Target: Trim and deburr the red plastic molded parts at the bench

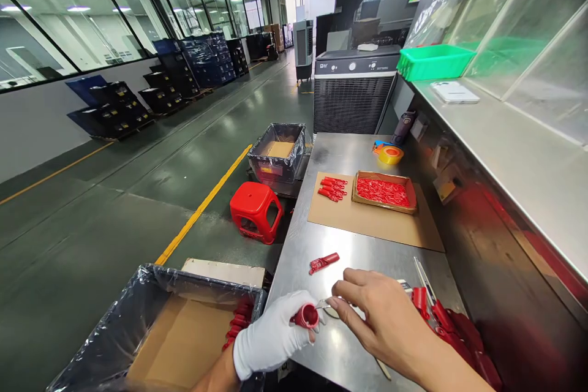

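Observation:
My left hand [271,337], in a white glove, is closed around a hollow red plastic tube [307,316] with its round open end facing up toward me. My bare right hand [381,315] pinches a thin metal tool [323,304] between thumb and fingers. The tool's tip is at the tube's rim; its exact kind is partly hidden by my fingers. Just beyond my hands, another red plastic piece [324,263] lies on the steel table [298,245]. Beside my right wrist are several red pieces [452,331] and a pair of long metal tweezers [425,282].
Further along the table, a cardboard sheet [335,222] bears several red pieces [332,188] and a shallow box [384,192] of small red parts. Yellow tape [390,155] lies behind. To the left stand a lined black crate [156,285], a red stool [254,205] and another crate [278,150].

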`<state>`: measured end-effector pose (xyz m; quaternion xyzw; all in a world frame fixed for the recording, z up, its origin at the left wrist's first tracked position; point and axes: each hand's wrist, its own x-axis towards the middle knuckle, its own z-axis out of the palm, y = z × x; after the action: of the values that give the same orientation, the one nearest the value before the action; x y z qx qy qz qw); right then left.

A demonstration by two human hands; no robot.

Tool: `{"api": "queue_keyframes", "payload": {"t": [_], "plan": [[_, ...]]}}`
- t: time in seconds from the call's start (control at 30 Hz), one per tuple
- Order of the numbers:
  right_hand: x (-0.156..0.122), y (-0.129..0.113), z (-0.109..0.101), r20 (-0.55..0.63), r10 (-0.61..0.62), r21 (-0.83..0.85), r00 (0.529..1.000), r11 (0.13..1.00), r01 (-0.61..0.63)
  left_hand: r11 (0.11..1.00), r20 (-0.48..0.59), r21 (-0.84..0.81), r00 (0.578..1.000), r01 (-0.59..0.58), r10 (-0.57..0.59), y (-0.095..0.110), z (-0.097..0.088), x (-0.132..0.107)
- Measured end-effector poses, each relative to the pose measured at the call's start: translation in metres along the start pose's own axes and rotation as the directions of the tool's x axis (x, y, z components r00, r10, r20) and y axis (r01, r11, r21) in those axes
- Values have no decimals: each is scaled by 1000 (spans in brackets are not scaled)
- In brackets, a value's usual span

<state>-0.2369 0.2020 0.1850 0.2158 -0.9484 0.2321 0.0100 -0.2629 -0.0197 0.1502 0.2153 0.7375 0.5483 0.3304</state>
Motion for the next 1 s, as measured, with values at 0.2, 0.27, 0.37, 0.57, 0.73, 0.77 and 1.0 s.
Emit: {"api": "queue_keyframes", "payload": {"t": [0.2,0.27,0.37,0.57,0.73,0.77,1.0], "plan": [[-3,0,0,-28,-47,-25,998,999,47,1000,27,18,1000,-14,14,-1,1,-2],[-4,0,0,-22,-44,-26,999,999,44,1000,29,8,999,-15,15,-1,1,-3],[-6,-1,-2,14,-22,-17,1000,1000,22,1000,23,-7,999,-25,25,0,2,-3],[-10,-4,-3,19,-23,-20,1000,1000,23,1000,7,-19,1000,-23,24,1,5,-5],[-12,-6,-2,8,-20,-16,1000,1000,21,998,-20,2,998,-61,61,-2,6,-5],[-12,-6,-2,6,-18,-20,1000,1000,18,997,-25,8,997,-76,77,-3,7,-6],[-16,-9,0,-14,-16,-32,1000,999,16,990,-89,29,987,-135,137,-4,8,-5]]}}
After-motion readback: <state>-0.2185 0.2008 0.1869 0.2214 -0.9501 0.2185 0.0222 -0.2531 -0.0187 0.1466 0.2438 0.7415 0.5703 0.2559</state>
